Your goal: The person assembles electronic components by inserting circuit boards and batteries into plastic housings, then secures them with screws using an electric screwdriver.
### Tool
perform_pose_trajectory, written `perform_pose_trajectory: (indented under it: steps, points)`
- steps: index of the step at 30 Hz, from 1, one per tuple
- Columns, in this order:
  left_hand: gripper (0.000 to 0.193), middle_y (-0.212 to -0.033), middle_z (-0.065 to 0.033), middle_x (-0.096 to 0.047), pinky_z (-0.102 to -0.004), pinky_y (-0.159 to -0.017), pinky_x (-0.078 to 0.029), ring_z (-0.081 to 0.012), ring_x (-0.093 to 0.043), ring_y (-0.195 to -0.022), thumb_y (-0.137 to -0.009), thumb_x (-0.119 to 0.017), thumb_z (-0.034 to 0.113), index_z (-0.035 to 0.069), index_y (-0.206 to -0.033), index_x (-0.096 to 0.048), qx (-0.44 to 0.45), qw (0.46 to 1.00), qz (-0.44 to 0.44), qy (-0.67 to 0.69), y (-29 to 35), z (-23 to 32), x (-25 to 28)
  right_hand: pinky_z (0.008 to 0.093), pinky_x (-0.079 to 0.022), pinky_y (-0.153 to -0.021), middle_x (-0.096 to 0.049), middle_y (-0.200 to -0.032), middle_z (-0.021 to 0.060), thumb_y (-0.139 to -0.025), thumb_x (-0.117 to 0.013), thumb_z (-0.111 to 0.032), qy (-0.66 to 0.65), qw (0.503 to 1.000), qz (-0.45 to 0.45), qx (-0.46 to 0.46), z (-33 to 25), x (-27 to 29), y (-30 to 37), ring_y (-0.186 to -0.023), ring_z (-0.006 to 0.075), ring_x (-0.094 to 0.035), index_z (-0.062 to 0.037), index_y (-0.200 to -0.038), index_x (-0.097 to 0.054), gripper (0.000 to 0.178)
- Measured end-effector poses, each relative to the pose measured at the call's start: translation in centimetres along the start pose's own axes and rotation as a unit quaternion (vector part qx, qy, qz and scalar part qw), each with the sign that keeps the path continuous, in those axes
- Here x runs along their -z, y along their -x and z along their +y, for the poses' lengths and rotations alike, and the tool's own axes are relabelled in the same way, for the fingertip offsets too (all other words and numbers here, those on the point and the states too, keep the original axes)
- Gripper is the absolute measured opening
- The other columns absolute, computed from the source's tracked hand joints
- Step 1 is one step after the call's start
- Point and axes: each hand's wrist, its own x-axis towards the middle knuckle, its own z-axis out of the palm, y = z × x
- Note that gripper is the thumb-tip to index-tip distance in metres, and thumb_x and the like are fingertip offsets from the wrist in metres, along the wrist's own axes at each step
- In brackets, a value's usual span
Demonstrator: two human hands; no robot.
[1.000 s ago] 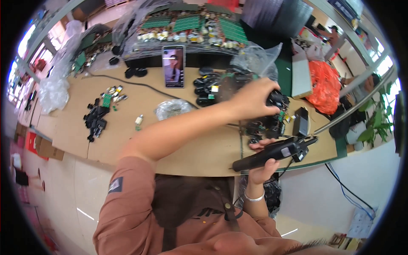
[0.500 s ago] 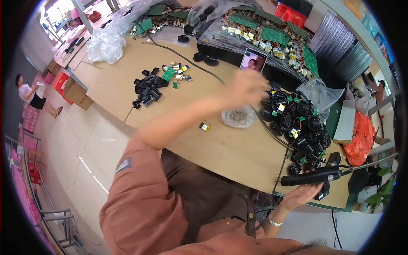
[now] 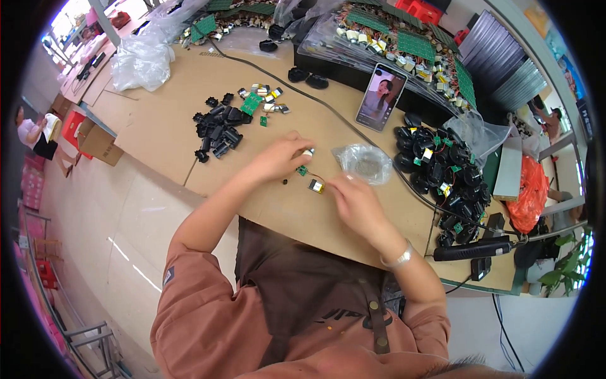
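Over the middle of the table, my left hand (image 3: 284,158) has its fingers closed on a small green circuit board (image 3: 302,170); a pale piece shows at the fingertips. A thin wire runs from the board toward my right hand (image 3: 358,203), which is pinched; what lies between its fingertips is too small to make out. Between the hands is a small silver battery with yellow tape (image 3: 316,186). A tiny black piece (image 3: 285,182) lies beside the left hand. Just beyond the right hand sits a clear plastic bag (image 3: 365,164) with small metallic bits in it.
A phone (image 3: 381,98) leans upright at the back. Black housings with boards and wires (image 3: 435,170) are heaped at right; an electric screwdriver (image 3: 472,249) lies nearer. More black parts (image 3: 219,129) and several batteries (image 3: 275,95) lie far left. A black cable (image 3: 297,98) crosses the table.
My left hand has come back from in front of the phone to the table's middle. My right hand has left the electric screwdriver and moved left toward it.
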Motion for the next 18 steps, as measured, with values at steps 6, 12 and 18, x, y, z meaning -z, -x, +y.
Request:
perform_pose_trajectory:
  steps: [6, 12, 18]
  points:
    - [0.028, -0.099, -0.0154, -0.056, -0.0367, -0.079, -0.046, -0.0314, -0.056, -0.089, -0.084, -0.057, 0.017, 0.004, -0.109, -0.057, -0.016, 1.0, 0.011, 0.022, 1.1, -0.2, 0.9, 0.039, -0.045, -0.07, -0.059, -0.087, 0.0157, -0.08, -0.058, -0.006, 0.036, 0.998, 0.015, -0.051, 0.4, -3.0, -2.5, -0.083, 0.034, -0.056, 0.0002, -0.089, -0.058, 0.011]
    - [0.021, -0.095, -0.017, -0.06, -0.0378, -0.076, -0.047, -0.0334, -0.058, -0.085, -0.085, -0.054, 0.013, 0.003, -0.102, -0.06, 0.015, 0.994, 0.102, 0.029, 3.9, -1.9, 2.5, 0.0416, -0.049, -0.065, -0.061, -0.082, 0.0171, -0.081, -0.061, -0.025, 0.044, 0.986, 0.005, -0.159, 0.2, -3.8, -5.0, -0.074, 0.0353, -0.06, -0.0012, -0.084, -0.059, 0.024]
    - [0.012, -0.088, -0.013, -0.06, -0.0401, -0.073, -0.047, -0.0327, -0.058, -0.083, -0.083, -0.053, 0.009, 0.006, -0.089, -0.063, 0.1, 0.953, 0.227, -0.176, 3.7, -3.1, 6.9, 0.0414, -0.05, -0.064, -0.064, -0.077, 0.0161, -0.076, -0.061, -0.041, 0.2, 0.952, -0.061, -0.222, 1.7, -6.8, -7.6, -0.071, 0.0333, -0.063, -0.0029, -0.077, -0.062, 0.038]
